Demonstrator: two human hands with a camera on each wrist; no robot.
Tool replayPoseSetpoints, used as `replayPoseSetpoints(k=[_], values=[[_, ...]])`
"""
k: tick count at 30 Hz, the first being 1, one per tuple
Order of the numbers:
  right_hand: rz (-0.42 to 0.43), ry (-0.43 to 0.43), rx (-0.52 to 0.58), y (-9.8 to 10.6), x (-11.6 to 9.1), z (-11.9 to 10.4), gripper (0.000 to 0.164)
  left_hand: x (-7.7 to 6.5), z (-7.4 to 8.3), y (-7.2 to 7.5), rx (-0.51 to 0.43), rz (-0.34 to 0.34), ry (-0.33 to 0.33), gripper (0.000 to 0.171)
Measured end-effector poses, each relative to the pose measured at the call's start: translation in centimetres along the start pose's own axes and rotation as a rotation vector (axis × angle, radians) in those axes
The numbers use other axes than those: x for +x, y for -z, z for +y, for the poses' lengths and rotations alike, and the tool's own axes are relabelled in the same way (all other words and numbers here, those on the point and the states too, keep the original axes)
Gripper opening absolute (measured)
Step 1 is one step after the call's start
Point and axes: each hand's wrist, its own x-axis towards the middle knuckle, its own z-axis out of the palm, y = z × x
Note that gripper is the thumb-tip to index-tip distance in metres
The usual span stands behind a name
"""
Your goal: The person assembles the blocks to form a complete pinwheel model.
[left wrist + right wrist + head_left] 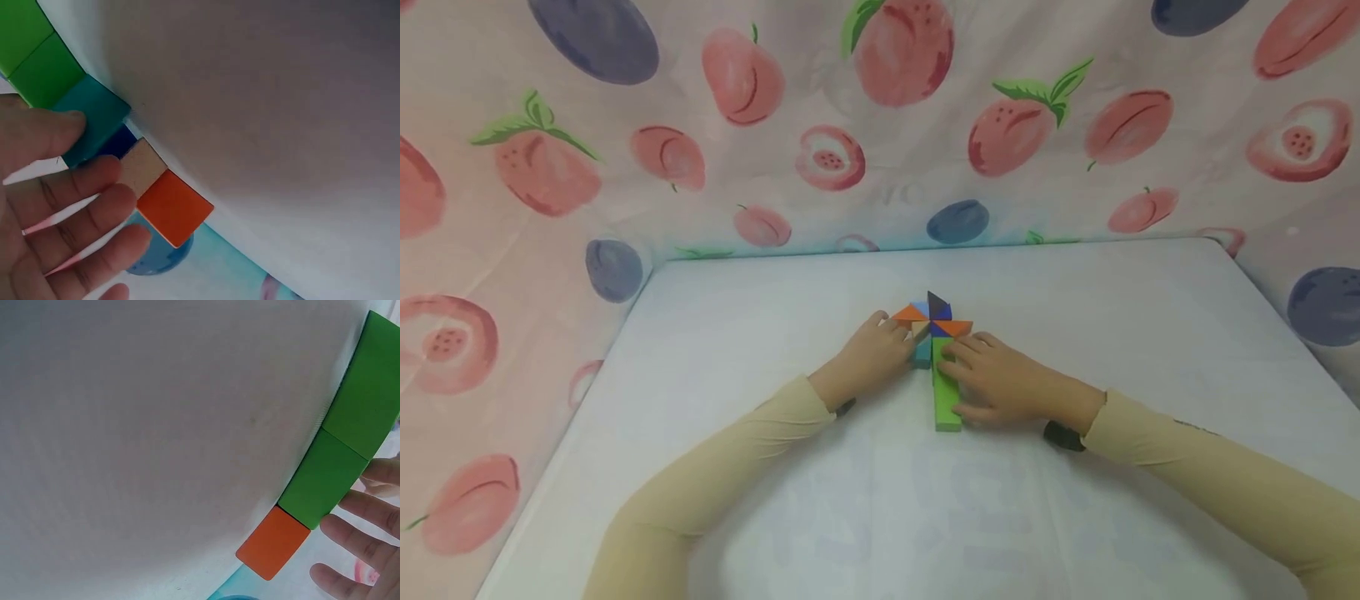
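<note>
A flat pinwheel-like figure of coloured blocks lies mid-table in the head view. Its lower part is a long green piece, two green blocks (359, 400) end to end in the right wrist view. A teal block (100, 112) sits beside the green. Above are a plain wood block (920, 331), a left orange triangle (911, 314), a right orange triangle (957, 328), a dark triangle (937, 307) and blue pieces. My left hand (876, 354) lies along the left side, thumb at the teal block, fingers near the wood block. My right hand (1003, 375) rests relaxed fingers along the green blocks.
A white-covered table (760, 317) spreads out around the figure. Behind it and at both sides hangs a fruit-print cloth (880, 175). Dark wrist devices show beneath both forearms, including one (1064, 436) under the right wrist.
</note>
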Motion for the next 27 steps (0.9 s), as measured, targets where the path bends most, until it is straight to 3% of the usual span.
replayPoseSetpoints(k=[8, 14, 21, 27], values=[[0.004, 0.001, -0.001, 0.0, 0.1, 0.0, 0.056, 0.5, -0.2, 0.5, -0.034, -0.075, 0.085, 0.022], [-0.003, 0.003, -0.009, 0.0, 0.2, 0.2, 0.056, 0.5, -0.4, 0.3, -0.039, -0.071, 0.095, 0.02], [-0.01, 0.003, -0.003, 0.2, 0.1, 0.1, 0.056, 0.7, -0.4, 0.1, -0.044, -0.078, 0.074, 0.02], [-0.019, -0.001, 0.0, 0.1, 0.1, 0.1, 0.057, 0.3, -1.1, 0.7, -0.04, -0.128, -0.01, 0.022]])
